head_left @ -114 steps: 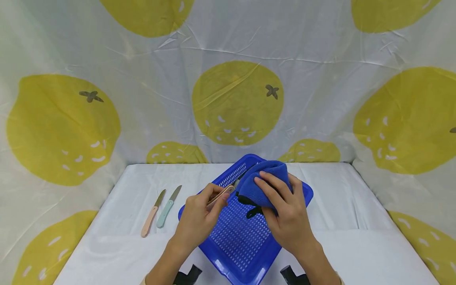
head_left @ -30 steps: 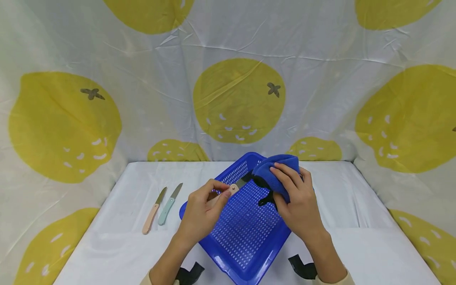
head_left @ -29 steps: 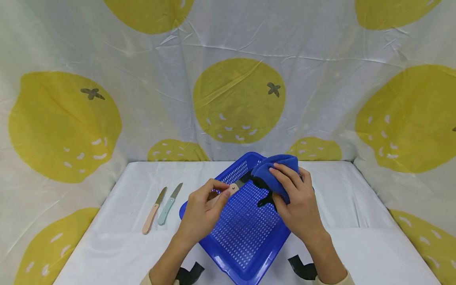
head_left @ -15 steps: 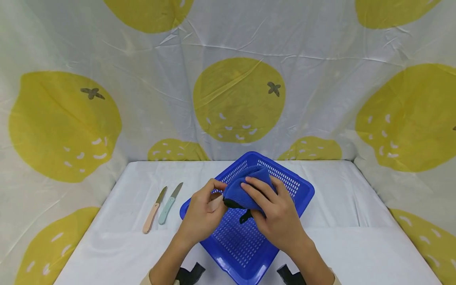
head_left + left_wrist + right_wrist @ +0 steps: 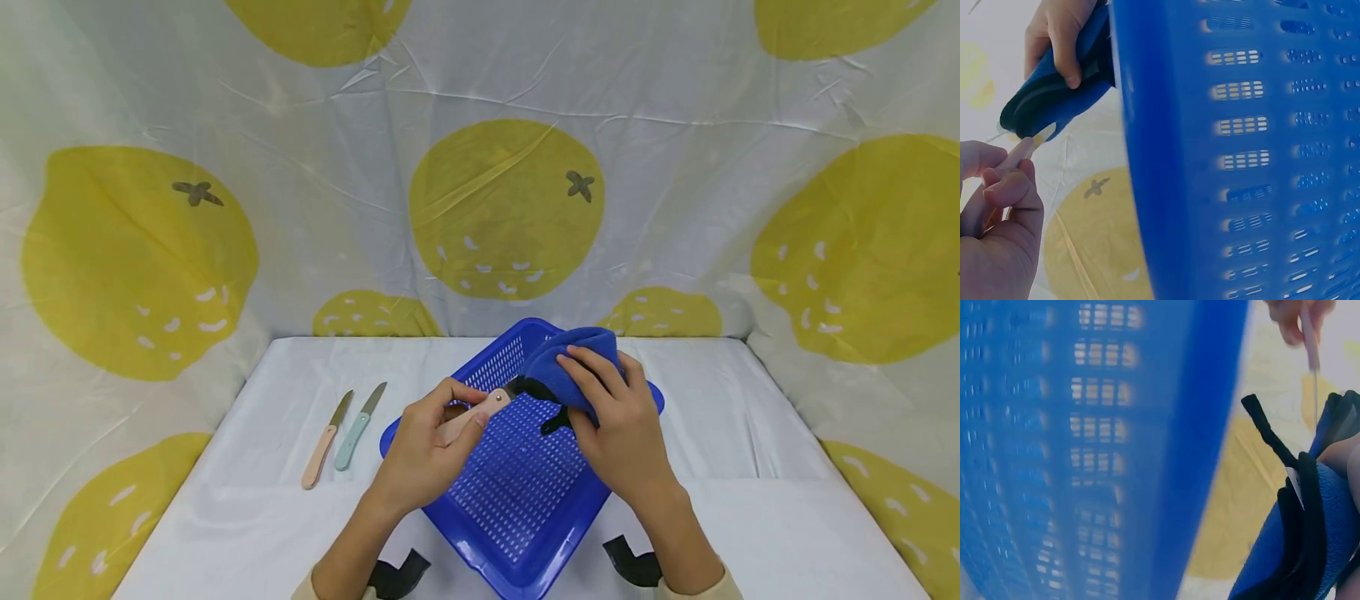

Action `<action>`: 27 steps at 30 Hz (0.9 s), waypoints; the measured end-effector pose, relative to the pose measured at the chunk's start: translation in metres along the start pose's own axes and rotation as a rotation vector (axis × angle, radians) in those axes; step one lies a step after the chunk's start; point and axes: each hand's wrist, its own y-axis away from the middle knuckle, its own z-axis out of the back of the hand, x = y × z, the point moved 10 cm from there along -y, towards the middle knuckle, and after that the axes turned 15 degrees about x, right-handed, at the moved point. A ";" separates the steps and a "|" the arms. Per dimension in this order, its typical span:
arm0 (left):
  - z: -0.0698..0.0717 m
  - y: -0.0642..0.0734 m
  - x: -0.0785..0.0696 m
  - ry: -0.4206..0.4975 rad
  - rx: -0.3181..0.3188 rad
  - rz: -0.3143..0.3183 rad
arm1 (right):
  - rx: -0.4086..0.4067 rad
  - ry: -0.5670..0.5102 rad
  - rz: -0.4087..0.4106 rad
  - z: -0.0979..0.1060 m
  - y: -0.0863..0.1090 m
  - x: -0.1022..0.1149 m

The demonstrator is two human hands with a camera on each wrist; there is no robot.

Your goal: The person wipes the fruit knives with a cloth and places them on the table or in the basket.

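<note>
In the head view my left hand (image 5: 427,437) grips the pale pink handle of a folding knife (image 5: 476,415) above the basket. A short stretch of its blade shows near the handle; the rest is hidden in a folded blue cloth (image 5: 562,362) with black edging and a black loop. My right hand (image 5: 626,425) pinches that cloth around the blade, fingers on top and thumb below. The right wrist view shows the thin blade (image 5: 1315,400) running into the cloth (image 5: 1329,506). In the left wrist view, the left fingers pinch the pink handle (image 5: 1019,153).
Below both hands lies a blue perforated plastic basket (image 5: 517,575), set diagonally on the white-covered table (image 5: 750,433). To its left rest two knives, one with a pink handle (image 5: 320,457) and one with a mint-green handle (image 5: 352,442). A lemon-print curtain (image 5: 660,208) surrounds the table.
Half a second ago the cloth sat against the handle and covered the blade; my right hand has since drawn it right and away, baring some blade. My left hand stays nearly in place.
</note>
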 end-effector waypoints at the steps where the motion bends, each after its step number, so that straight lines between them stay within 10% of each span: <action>1: 0.000 0.000 0.001 -0.002 0.001 0.006 | -0.008 -0.014 -0.011 0.003 0.000 -0.005; 7: 0.001 -0.001 0.005 -0.008 -0.004 0.044 | -0.038 -0.090 -0.035 0.011 0.004 -0.012; 18: 0.004 -0.001 0.002 -0.032 -0.034 -0.003 | -0.026 -0.089 0.202 -0.007 -0.001 0.054; 27: 0.005 0.001 -0.005 -0.028 -0.073 -0.095 | -0.017 0.015 0.151 -0.012 -0.001 0.056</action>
